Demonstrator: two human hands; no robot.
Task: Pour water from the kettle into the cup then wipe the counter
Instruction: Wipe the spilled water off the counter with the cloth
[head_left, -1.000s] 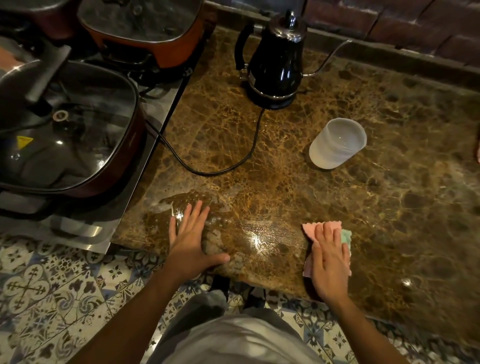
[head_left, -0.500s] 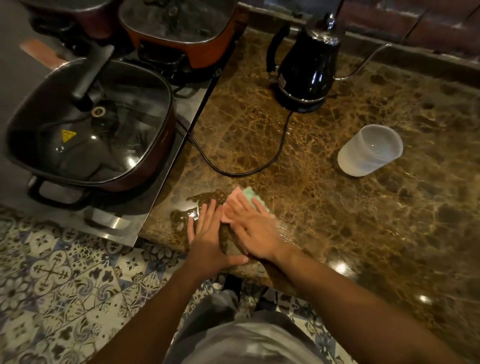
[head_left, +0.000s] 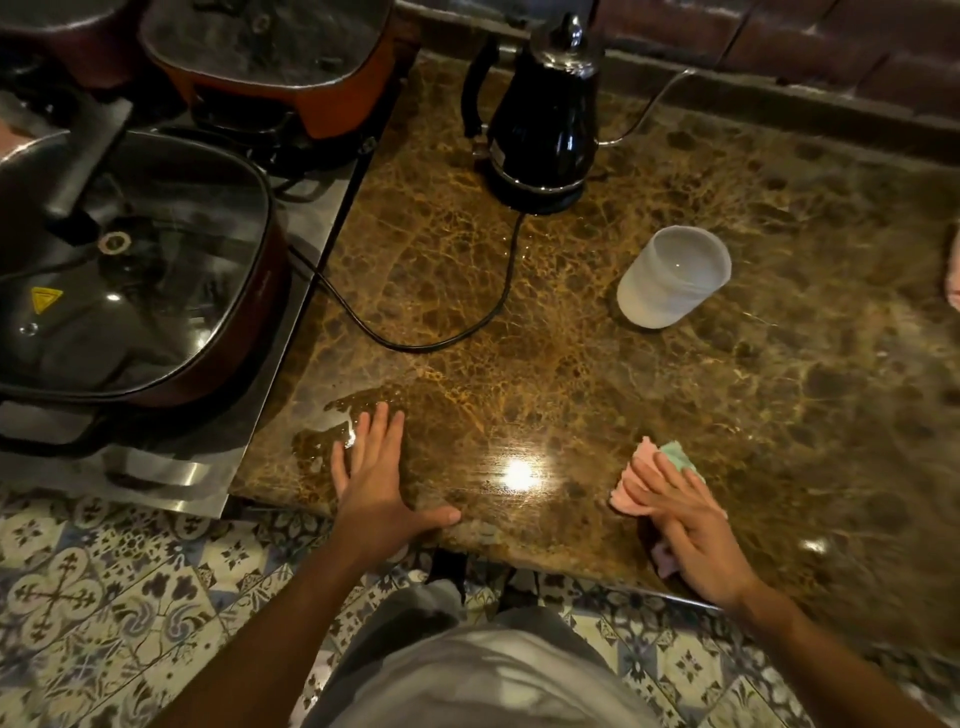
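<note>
A black gooseneck kettle stands on its base at the back of the brown marble counter. A frosted white cup sits to its front right. My right hand lies flat on a pink and green cloth near the counter's front edge, pressing it down. My left hand rests flat on the counter, fingers spread, at the edge of a water puddle by the front left corner.
The kettle's black cord loops across the counter towards the left. A large lidded electric pan and an orange pot sit on the steel stove at left. Patterned floor tiles lie below. A brick wall backs the counter.
My right hand slid the cloth left until it met my left hand, then back right along the front edge. My left hand stayed in place by the puddle.
</note>
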